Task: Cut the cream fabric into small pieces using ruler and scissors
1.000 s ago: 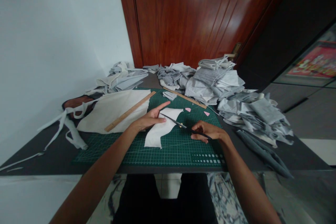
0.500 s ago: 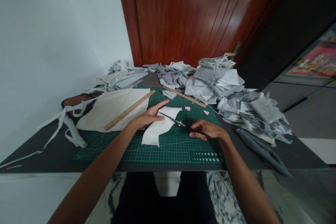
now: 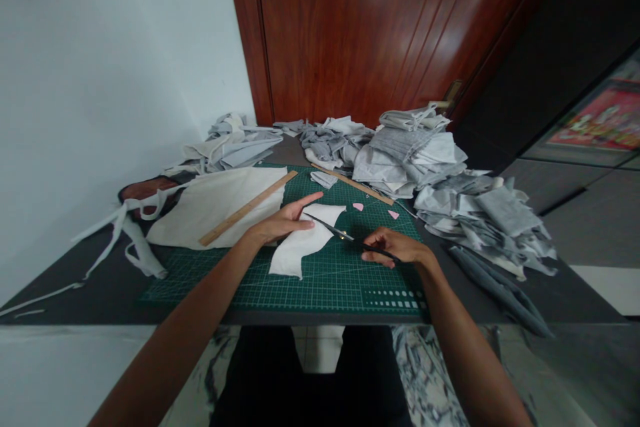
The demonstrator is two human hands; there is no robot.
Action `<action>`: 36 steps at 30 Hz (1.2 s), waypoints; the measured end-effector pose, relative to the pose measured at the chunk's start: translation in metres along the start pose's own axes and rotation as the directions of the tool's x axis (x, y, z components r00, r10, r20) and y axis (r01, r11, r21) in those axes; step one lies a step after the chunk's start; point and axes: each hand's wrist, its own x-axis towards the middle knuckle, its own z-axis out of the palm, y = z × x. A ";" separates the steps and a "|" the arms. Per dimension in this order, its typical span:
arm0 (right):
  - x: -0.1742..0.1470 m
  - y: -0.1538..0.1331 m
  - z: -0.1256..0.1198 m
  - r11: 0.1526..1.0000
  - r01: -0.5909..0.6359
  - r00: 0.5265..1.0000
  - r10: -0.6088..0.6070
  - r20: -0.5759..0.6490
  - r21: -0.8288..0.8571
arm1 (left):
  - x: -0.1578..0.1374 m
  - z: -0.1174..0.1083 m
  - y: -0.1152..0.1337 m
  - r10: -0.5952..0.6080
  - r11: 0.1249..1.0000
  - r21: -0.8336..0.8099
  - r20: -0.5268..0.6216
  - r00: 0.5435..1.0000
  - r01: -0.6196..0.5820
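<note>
My left hand [image 3: 289, 220] grips the upper left side of a curved piece of white fabric [image 3: 290, 256], thumb on top and index finger stretched out past the edge. In my right hand [image 3: 390, 245] are black-handled scissors [image 3: 343, 235], their blades pointing left over the fabric, tips close to my left thumb. Whether the blades are fully closed is too small to tell. Beneath both hands lies a green cutting mat [image 3: 340, 290] with a printed grid.
Left of my hands, a wooden ruler [image 3: 250, 207] rests on a large white cloth [image 3: 200, 203]. Another wooden ruler [image 3: 355, 185] lies behind, near two pink chalk-like pieces [image 3: 393, 214]. Heaps of grey fabric [image 3: 405, 153] line the back and right. Fabric strips [image 3: 143, 250] trail at left.
Both hands, the scissors and the fabric hold almost the same position. The whole view has shifted very slightly.
</note>
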 end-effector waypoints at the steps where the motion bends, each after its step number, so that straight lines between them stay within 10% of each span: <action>1: 0.000 0.000 0.000 1.000 -0.001 1.000 0.001 0.005 0.003 | 0.000 0.000 0.000 -0.002 1.000 -0.004 -0.001 1.000 0.002; 36: 0.001 -0.006 0.004 1.000 -0.014 1.000 0.014 -0.019 0.007 | 0.006 -0.003 -0.009 0.002 0.997 0.077 0.002 1.000 -0.002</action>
